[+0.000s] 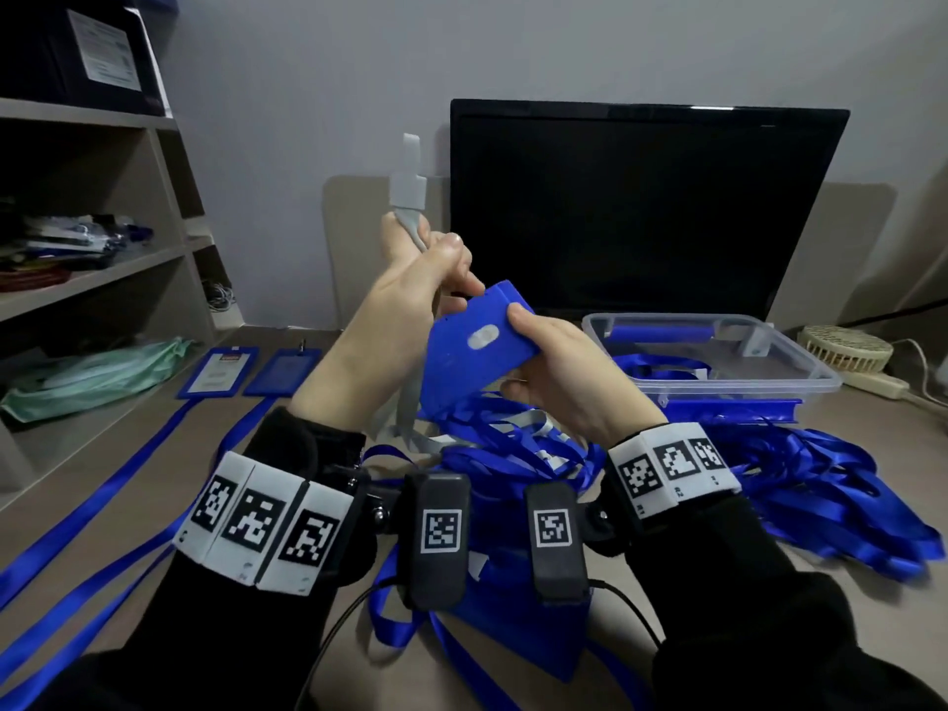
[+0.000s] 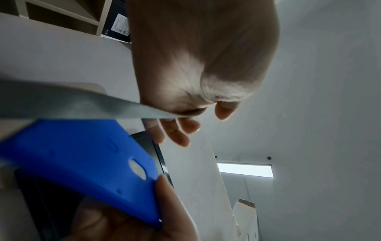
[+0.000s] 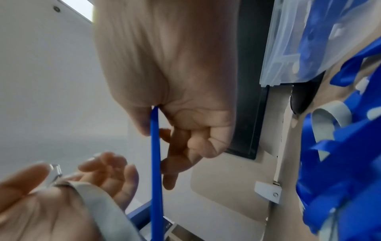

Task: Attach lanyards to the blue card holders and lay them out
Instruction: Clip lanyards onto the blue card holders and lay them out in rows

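Holder (image 1: pixel 474 346) pinched edgewise by right hand (image 1: pixel 559 382); left hand (image 1: pixel 410 295) fingers clamp grey lanyard (image 1: pixel 410 197).

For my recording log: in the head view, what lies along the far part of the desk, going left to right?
Green bag → card holder with an insert → plain card holder → held blue card holder → clear plastic bin → small cream fan.
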Available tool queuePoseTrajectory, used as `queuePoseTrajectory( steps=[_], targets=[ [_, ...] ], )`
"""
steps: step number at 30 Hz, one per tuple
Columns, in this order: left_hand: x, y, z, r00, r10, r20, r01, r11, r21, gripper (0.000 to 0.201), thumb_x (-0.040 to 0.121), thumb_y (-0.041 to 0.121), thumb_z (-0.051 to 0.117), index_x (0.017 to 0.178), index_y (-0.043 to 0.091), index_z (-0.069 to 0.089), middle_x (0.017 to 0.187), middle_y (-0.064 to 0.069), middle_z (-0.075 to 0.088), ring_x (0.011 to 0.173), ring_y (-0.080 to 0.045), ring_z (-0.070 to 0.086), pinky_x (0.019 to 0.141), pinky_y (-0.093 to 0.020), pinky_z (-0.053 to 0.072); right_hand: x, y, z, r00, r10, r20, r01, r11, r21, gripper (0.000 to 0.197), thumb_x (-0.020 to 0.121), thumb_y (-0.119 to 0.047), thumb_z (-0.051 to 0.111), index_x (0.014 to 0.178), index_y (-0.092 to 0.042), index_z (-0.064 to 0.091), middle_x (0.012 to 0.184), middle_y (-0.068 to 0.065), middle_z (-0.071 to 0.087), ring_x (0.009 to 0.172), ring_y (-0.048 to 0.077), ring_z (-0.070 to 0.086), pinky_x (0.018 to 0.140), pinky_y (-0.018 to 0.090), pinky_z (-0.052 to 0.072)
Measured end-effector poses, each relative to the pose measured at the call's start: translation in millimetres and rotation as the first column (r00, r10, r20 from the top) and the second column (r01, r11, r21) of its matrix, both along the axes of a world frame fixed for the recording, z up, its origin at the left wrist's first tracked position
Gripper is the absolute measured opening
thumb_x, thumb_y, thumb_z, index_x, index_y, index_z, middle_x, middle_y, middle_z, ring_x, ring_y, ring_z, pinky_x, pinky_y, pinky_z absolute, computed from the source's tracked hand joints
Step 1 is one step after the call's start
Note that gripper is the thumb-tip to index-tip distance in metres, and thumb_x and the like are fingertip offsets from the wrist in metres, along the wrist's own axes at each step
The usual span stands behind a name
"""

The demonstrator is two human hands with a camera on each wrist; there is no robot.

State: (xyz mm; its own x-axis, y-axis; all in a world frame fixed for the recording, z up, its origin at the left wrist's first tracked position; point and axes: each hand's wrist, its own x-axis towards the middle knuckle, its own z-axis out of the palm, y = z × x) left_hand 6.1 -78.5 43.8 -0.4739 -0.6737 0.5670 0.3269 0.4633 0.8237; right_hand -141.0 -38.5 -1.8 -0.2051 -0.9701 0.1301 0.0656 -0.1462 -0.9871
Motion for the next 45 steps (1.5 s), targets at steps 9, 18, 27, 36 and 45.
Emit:
queuePoseTrajectory(
  steps=[9, 18, 27, 36, 45],
  targets=[
    [-0.1, 8.9, 1.0, 0.994, -0.087, -0.065, 0.088, 0.996, 0.017, 0.005, 0.079, 0.025, 0.035, 0.084, 0.026, 0.034, 0.094, 0.002, 0.049, 0.102, -0.021, 0.058, 0.081, -0.035, 0.048, 9.4, -6.6, -9.8, 0.910, -0.048, 0.413, 0.035, 0.999, 0.040, 0.039, 0.102, -0.039, 0.032, 0.121, -0.013, 0.054, 0.094, 0.007, 0.071, 0.072, 0.013, 0.066, 0.062, 0.024, 0.041],
    [-6.4, 10.1, 4.9, 0.997, -0.055, -0.055, 0.055, 0.998, -0.018, 0.024, 0.073, 0.011, 0.031, 0.086, 0.031, 0.029, 0.125, -0.007, 0.051, 0.127, -0.020, 0.049, 0.097, -0.048, 0.034, 41.9, -8.1, -10.4, 0.891, 0.161, 0.425, -0.292, 0.920, 0.263, 0.047, 0.103, -0.041, 0.021, 0.118, -0.007, 0.049, 0.092, 0.011, 0.065, 0.046, 0.016, 0.064, 0.033, 0.015, 0.035],
    [20.5, -9.7, 11.8, 0.970, 0.109, -0.220, -0.110, 0.994, 0.006, 0.019, 0.093, 0.006, 0.028, 0.088, 0.025, 0.025, 0.091, -0.001, 0.054, 0.054, -0.014, 0.057, 0.058, -0.033, 0.056, 24.3, -7.5, -8.3, 0.950, 0.118, 0.291, -0.230, 0.893, 0.387, 0.050, 0.103, -0.034, 0.023, 0.088, -0.001, 0.056, 0.054, 0.010, 0.062, 0.040, 0.013, 0.055, 0.042, 0.020, 0.047],
    [1.1, -25.9, -23.7, 0.960, 0.145, 0.239, -0.176, 0.978, 0.114, 0.018, 0.093, 0.004, 0.039, 0.093, 0.015, 0.053, 0.095, -0.004, 0.058, 0.086, -0.013, 0.055, 0.073, -0.023, 0.045, -0.3, 17.6, 33.7, 0.860, 0.022, 0.510, 0.058, 0.988, -0.142, 0.038, 0.103, -0.032, 0.027, 0.102, -0.005, 0.053, 0.046, -0.002, 0.044, 0.046, 0.010, 0.041, 0.064, 0.028, 0.037],
    [-36.9, 26.6, -33.6, 0.887, -0.328, 0.325, 0.288, 0.943, 0.168, 0.015, 0.083, 0.014, 0.062, 0.095, 0.022, 0.065, 0.104, -0.012, 0.066, 0.096, -0.025, 0.067, 0.089, -0.039, 0.051, -24.9, 43.9, 43.7, 0.832, 0.051, 0.552, 0.098, 0.967, -0.237, 0.041, 0.101, -0.032, 0.031, 0.109, -0.001, 0.056, 0.074, 0.010, 0.066, 0.062, 0.018, 0.063, 0.060, 0.029, 0.052]
  ],
)
